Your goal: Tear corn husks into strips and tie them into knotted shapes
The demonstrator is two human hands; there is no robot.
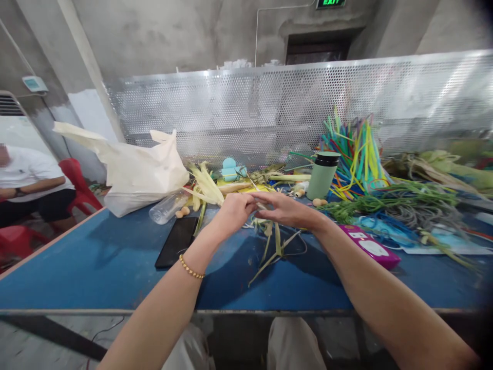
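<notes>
My left hand point(234, 211) and my right hand point(287, 209) meet over the middle of the blue table point(127, 267). Both are closed, fingertips pinched together around a pale piece at the top of some dried corn husk. Narrow husk strips point(276, 245) spread out below my fingers, with a thin wire or thread curving beside them. How the strips join the pinched part is hidden by my hands. A bundle of pale husk point(208, 186) lies just behind my left hand. A black phone point(177, 242) rests left of that wrist.
A white plastic bag point(142, 172) and a clear bottle point(167, 207) stand at the left. Behind my right hand are a green tumbler point(323, 177) and colourful strips point(358, 154). A purple box point(370, 247) lies by my right forearm. A person point(34, 174) sits far left.
</notes>
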